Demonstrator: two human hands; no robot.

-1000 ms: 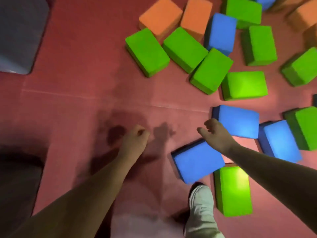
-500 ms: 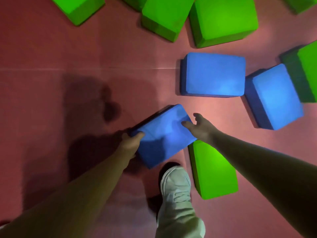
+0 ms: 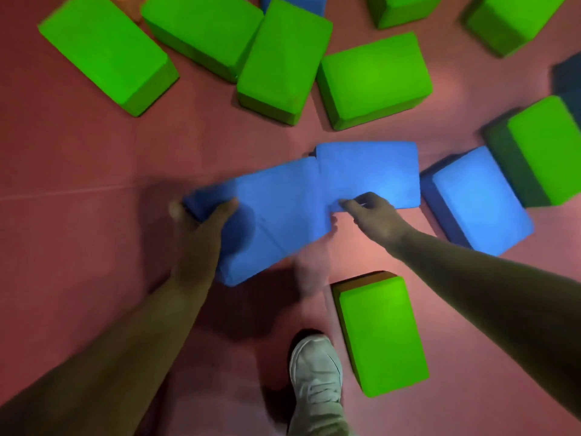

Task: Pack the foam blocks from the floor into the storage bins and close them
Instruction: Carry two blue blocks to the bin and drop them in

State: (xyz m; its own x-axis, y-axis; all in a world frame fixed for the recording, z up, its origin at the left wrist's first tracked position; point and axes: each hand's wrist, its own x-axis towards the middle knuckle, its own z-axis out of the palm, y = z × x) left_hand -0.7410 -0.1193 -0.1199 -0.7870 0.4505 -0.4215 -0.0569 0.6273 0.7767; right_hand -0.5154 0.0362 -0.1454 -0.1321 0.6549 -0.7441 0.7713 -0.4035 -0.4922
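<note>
A blue foam block (image 3: 283, 212) sits tilted between both hands in the middle of the view. The left hand (image 3: 201, 234) wraps its curled fingers round the block's left end, and the right hand (image 3: 377, 215) pinches its right edge. Its far corner overlaps a second blue block (image 3: 371, 168) lying on the red floor mat (image 3: 78, 168), with a third blue block (image 3: 481, 196) just right of that. A green block (image 3: 380, 335) lies beside a white shoe (image 3: 316, 379), and more green blocks (image 3: 279, 61) crowd the far side

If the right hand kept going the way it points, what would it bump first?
Probably the blue block that it grips: the right hand points left into that block's end, though depth is hard to judge.
</note>
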